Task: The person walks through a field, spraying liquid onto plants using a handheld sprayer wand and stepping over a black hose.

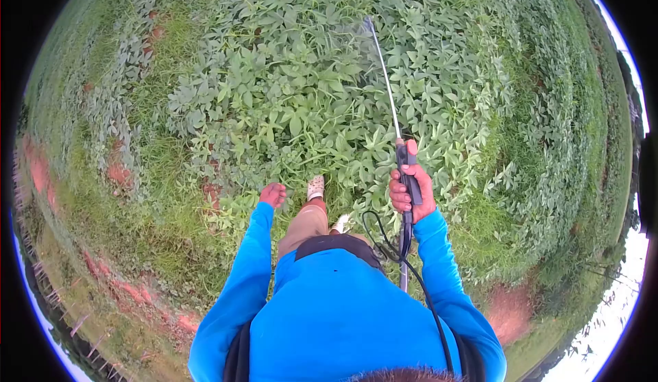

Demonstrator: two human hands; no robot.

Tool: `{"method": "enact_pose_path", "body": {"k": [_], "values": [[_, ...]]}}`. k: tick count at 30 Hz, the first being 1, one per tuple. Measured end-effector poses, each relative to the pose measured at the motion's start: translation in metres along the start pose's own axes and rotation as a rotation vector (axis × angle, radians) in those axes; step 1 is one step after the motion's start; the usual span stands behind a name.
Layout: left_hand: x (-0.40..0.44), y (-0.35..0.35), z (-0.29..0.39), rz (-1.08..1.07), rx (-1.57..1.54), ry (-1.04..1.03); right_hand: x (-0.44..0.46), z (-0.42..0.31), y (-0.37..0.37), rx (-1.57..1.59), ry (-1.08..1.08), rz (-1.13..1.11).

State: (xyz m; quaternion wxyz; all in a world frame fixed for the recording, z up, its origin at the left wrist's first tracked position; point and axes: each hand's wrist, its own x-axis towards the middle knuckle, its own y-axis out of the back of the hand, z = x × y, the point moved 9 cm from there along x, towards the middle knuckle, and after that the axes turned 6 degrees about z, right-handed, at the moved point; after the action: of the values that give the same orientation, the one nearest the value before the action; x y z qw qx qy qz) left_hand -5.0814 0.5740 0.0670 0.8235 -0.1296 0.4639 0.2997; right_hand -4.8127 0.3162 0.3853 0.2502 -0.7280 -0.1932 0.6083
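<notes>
Basically, a hose runs up near the R hand, fingers wrapped round the handle; the L hand hangs apart (fingers curled, can't tell how tightly). Farther out, the wand reaches over plants, faint mist by its tip, so spraying's prob. in hand; next move likely calls for steady aim w/ the R wrist.

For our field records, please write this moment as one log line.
right hand: around spray wand handle | left hand: nothing visibly held | wand tip: pointed at green plants, faint mist
</notes>
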Motion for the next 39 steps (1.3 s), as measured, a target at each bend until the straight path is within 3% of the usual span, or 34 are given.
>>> {"method": "enact_pose_path", "body": {"k": [1, 4, 10, 14, 18, 21, 26, 32, 39], "values": [[0.004, 0.0, 0.0, -0.012, 0.005, -0.006, -0.008, -0.002, -0.002, 0.003, 0.014, 0.003], [0.006, 0.021, -0.035, 0.054, 0.028, 0.25, -0.032, -0.005, 0.01, 0.036, 0.094, 0.173], [-0.029, 0.057, -0.084, 0.024, 0.097, 0.473, -0.079, -0.012, 0.024, 0.142, 0.201, 0.236], [-0.023, 0.065, -0.077, 0.021, 0.166, 0.46, -0.09, -0.048, 0.054, 0.113, 0.34, 0.338], [0.0, 0.057, -0.042, 0.049, 0.037, 0.44, -0.075, -0.09, 0.083, -0.022, 0.557, 0.485], [0.016, 0.051, -0.011, 0.064, -0.032, 0.355, -0.057, -0.099, 0.083, 0.04, 0.589, 0.476], [0.029, 0.046, 0.024, 0.019, -0.034, 0.195, -0.03, -0.094, 0.058, 0.114, 0.455, 0.293], [0.029, 0.059, 0.005, 0.019, 0.152, 0.277, -0.014, -0.055, 0.001, 0.151, 0.214, 0.046], [0.013, 0.057, 0.0, 0.068, 0.106, 0.329, 0.011, -0.014, -0.066, 0.135, -0.052, -0.179]]}}
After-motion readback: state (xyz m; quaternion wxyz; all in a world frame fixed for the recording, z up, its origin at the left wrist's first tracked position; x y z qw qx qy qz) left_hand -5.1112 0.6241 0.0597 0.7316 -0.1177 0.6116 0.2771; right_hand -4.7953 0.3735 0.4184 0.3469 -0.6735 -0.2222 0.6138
